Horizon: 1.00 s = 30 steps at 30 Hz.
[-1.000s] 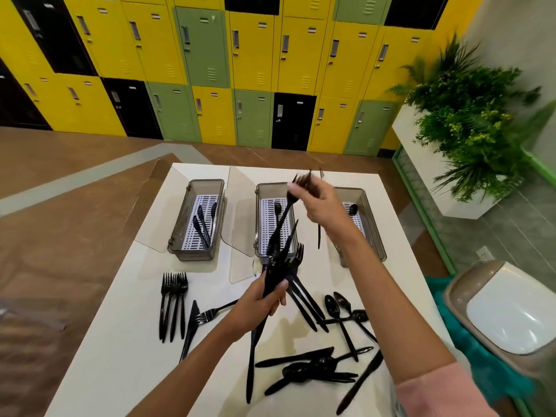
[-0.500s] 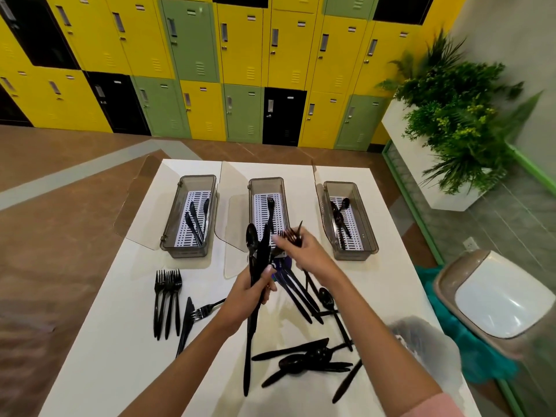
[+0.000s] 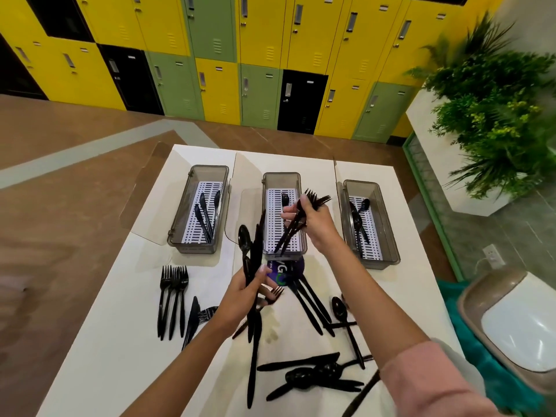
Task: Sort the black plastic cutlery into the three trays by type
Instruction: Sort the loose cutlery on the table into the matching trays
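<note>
Forks held over the middle tray
The right hand (image 3: 316,221) grips several black forks (image 3: 314,197) above the middle tray (image 3: 281,176), which holds one fork. The left hand (image 3: 243,296) clasps a mixed bundle (image 3: 258,245). Knives lie in the left tray (image 3: 183,212), spoons in the right tray (image 3: 388,224), and loose cutlery on the bench (image 3: 120,341).

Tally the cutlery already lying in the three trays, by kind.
Knives: 3, left tray
Forks: 1, middle tray
Spoons: 2, right tray
Total: 6
Not counted: held forks in the right hand.
</note>
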### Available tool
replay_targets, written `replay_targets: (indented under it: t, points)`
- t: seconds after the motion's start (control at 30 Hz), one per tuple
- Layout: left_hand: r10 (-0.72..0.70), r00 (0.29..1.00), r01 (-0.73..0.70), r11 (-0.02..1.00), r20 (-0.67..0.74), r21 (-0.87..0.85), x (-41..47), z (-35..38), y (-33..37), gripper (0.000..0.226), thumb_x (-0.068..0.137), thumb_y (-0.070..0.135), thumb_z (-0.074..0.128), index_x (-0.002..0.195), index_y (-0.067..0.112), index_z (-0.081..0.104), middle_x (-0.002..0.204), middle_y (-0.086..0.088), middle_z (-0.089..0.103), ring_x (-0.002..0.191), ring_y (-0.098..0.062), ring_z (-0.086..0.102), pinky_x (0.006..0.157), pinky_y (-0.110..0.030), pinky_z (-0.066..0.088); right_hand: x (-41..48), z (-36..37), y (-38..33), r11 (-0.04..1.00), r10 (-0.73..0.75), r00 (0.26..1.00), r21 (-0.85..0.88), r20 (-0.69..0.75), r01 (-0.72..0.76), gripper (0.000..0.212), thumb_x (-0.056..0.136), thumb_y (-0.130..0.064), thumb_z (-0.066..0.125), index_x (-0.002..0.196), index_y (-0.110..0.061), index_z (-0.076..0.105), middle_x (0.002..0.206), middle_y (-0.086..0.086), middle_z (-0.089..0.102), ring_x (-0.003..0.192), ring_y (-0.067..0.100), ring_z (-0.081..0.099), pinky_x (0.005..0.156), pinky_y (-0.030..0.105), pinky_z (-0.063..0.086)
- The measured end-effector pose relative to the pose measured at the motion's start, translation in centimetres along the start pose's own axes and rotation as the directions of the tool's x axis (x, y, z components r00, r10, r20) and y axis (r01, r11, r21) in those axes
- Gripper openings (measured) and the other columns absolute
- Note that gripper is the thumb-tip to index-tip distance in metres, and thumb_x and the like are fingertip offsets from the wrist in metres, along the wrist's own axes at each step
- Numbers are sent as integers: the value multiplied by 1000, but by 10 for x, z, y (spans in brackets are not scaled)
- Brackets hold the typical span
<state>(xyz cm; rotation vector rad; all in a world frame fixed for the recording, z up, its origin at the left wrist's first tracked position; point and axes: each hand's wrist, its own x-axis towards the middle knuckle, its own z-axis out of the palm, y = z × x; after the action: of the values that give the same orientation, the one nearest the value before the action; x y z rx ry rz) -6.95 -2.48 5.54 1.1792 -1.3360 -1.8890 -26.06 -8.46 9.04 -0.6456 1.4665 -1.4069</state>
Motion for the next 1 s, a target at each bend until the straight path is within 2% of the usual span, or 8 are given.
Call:
replay_targets:
  t: [0.13, 0.3, 0.43, 0.57, 0.63, 0.8, 0.87, 1.0]
  points:
    - [-31, 999, 31, 1000, 17, -7, 12, -6, 0, 25, 98, 30, 46, 99, 8, 59, 66, 0, 56, 49, -9, 42, 48, -19, 38, 42, 9, -6, 999, -14, 994, -31, -106, 11, 20, 103, -21, 41, 90, -9, 51, 68, 6, 60, 46, 12, 62, 60, 30, 55]
    - [-59, 994, 66, 995, 91, -72, 22, -6, 2, 21, 98, 29, 47, 96, 11, 59, 62, 4, 45, 50, -9, 33, 49, -19, 31, 76, 12, 24, 948, 78, 988, -296, -136, -116, 20, 100, -20, 46, 110, -3, 51, 79, 5, 59, 60, 15, 59, 66, 31, 56]
    - [-57, 992, 67, 994, 116, -84, 26, -4, 3, 19, 97, 27, 48, 102, 12, 58, 65, 4, 46, 53, -8, 36, 50, -17, 36, 67, 5, 38, 823, 169, 984, -543, -49, -168, 47, 93, -22, 61, 133, -6, 43, 126, 9, 57, 111, 24, 60, 96, 35, 46]
    - [-68, 988, 82, 992, 135, -100, 27, -1, 2, 22, 97, 25, 48, 111, 11, 57, 70, 3, 49, 57, -10, 40, 54, -17, 39, 44, 3, 32, 755, -28, 999, -655, -32, 1, 64, 91, -31, 63, 144, -10, 35, 146, 10, 39, 136, 25, 38, 110, 33, 31]
    - [-67, 986, 84, 990, 152, -111, 27, 0, 2, 23, 99, 22, 45, 114, 10, 57, 72, 1, 51, 58, -10, 42, 55, -18, 40, 28, 2, 29, 784, -90, 996, -619, -25, 56, 54, 94, -37, 57, 140, -12, 43, 142, 8, 46, 133, 22, 42, 108, 32, 34]
    - [-67, 981, 93, 985, 180, -144, 22, 9, 5, 19, 99, 21, 45, 106, 12, 61, 71, -3, 61, 57, -10, 51, 56, -21, 44, -28, -4, 21, 934, 183, 963, -339, 200, -107, 42, 89, -43, 61, 112, -8, 65, 100, 7, 68, 90, 18, 66, 90, 31, 53]
    - [-66, 981, 94, 984, 181, -154, 20, 11, 4, 19, 97, 22, 49, 105, 11, 62, 71, -5, 64, 59, -11, 55, 57, -22, 45, -42, -7, 25, 949, 200, 950, -287, 242, -127, 43, 85, -36, 69, 108, 0, 62, 89, 9, 62, 80, 21, 60, 84, 33, 50]
    - [-85, 974, 112, 986, 211, -121, 15, 12, 2, 26, 94, 27, 53, 110, 9, 64, 76, -8, 66, 64, -11, 61, 59, -22, 48, -55, -13, 31, 955, 197, 955, -265, 223, -135, 31, 78, -29, 78, 96, -17, 57, 73, -4, 60, 61, 12, 57, 73, 39, 42]
